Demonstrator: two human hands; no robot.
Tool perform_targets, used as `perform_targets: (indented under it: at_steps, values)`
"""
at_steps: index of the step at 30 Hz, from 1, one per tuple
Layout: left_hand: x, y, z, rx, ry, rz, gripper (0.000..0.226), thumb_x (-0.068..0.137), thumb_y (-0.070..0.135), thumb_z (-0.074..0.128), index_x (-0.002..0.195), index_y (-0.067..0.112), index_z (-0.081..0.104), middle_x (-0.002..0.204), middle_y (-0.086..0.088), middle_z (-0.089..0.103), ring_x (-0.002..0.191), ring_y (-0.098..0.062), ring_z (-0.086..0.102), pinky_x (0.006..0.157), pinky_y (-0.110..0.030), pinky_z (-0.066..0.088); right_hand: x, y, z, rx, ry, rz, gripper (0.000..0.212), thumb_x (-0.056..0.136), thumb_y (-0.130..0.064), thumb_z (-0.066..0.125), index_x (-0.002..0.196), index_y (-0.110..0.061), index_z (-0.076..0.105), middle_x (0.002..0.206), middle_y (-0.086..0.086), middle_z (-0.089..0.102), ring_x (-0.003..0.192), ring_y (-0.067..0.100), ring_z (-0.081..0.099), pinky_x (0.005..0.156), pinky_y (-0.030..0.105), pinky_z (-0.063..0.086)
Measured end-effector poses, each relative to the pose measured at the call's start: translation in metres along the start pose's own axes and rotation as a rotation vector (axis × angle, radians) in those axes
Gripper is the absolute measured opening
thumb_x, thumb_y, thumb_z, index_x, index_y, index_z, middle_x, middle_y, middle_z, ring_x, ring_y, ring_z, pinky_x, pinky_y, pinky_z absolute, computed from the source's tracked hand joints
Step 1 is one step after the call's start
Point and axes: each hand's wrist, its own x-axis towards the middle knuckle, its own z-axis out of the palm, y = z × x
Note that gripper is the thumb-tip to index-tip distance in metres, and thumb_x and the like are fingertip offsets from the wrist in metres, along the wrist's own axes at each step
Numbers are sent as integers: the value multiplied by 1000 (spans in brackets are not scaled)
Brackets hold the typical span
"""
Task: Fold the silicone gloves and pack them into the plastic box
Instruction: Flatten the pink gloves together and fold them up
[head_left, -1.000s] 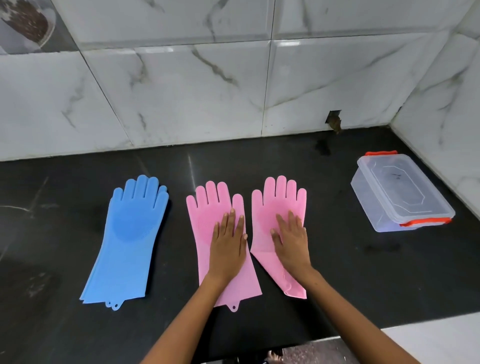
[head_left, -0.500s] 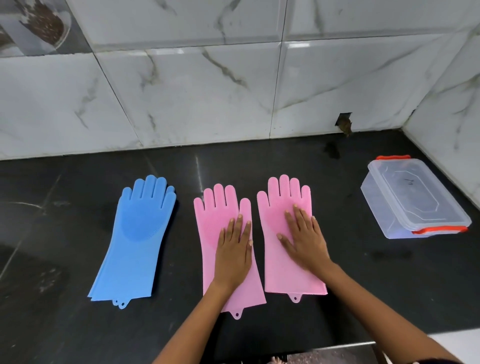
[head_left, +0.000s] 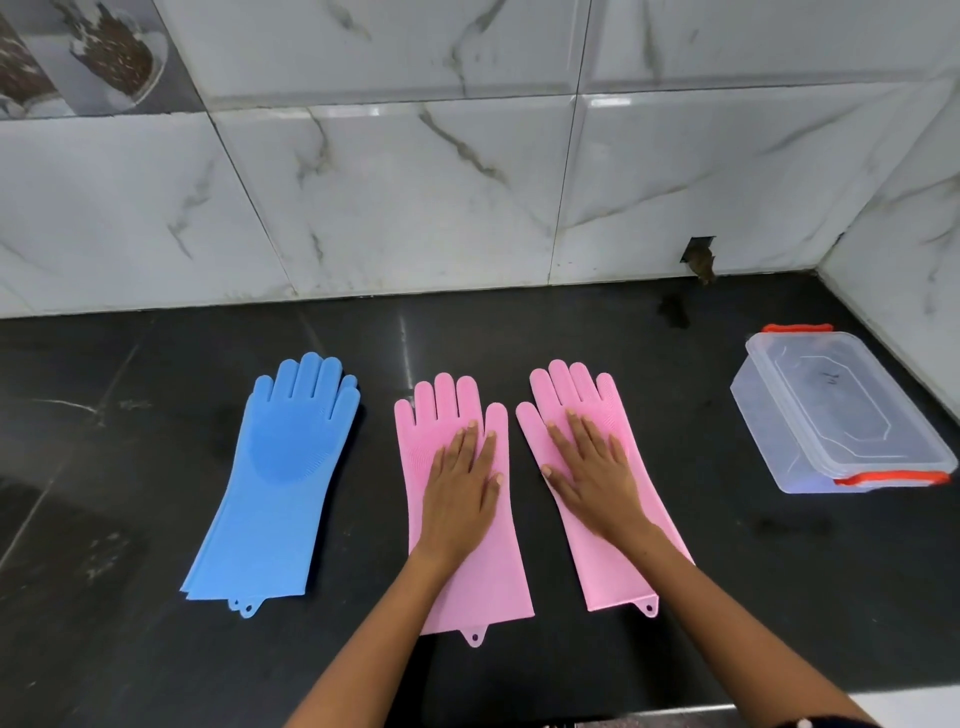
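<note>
Two pink silicone gloves lie flat side by side on the black counter, fingers pointing to the wall. My left hand (head_left: 460, 491) rests flat, fingers straight, on the left pink glove (head_left: 480, 577). My right hand (head_left: 595, 475) lies flat on the right pink glove (head_left: 615, 564), which tilts a little to the left. Left of them sits a stack of blue gloves (head_left: 275, 483), untouched. The clear plastic box (head_left: 836, 415) with red latches stands at the far right, its lid on.
The black counter (head_left: 156, 389) meets marble-tiled walls at the back and on the right, forming a corner just behind the box. A small dark hole (head_left: 700, 258) marks the back wall. The counter's front edge runs along the bottom of the view.
My right hand turned and flattened the right pink glove, which lay slanted with its cuff folded and now lies spread out. My left hand stayed flat on the left pink glove.
</note>
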Motion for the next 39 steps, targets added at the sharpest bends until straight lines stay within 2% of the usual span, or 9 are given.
perform_targets:
  at_steps: [5, 10, 20, 39]
  values:
    - [13, -3, -2, 89, -40, 9, 57, 101, 42, 21, 150, 30, -5, 159, 2, -15, 145, -16, -17, 115, -32, -13, -3, -11, 6, 60, 84, 120, 58, 98, -45, 24, 149, -29, 3, 160, -1, 0, 147, 20, 0, 118, 39, -2]
    - [14, -3, 5, 107, -26, 31, 55, 101, 41, 19, 150, 32, -5, 158, 4, -16, 145, -15, -18, 114, -30, -15, -5, -14, 12, 36, 103, 192, 59, 98, -46, 20, 149, -28, -3, 160, 0, -3, 147, 20, -2, 116, 37, -6]
    - [22, -5, 6, 95, -19, 55, 54, 101, 41, 20, 150, 32, -2, 158, 7, -14, 144, -12, -18, 115, -29, -14, 1, -14, 11, 21, 105, 195, 58, 98, -45, 18, 148, -28, -5, 160, 1, -5, 147, 20, -6, 114, 36, -11]
    - [26, -2, 3, 118, -30, 19, 58, 98, 50, 20, 150, 35, -3, 160, 3, -12, 146, -17, -14, 115, -31, -13, 3, -19, 8, 21, 86, 204, 58, 98, -44, 18, 149, -25, -5, 159, 3, -6, 147, 22, -6, 117, 40, -6]
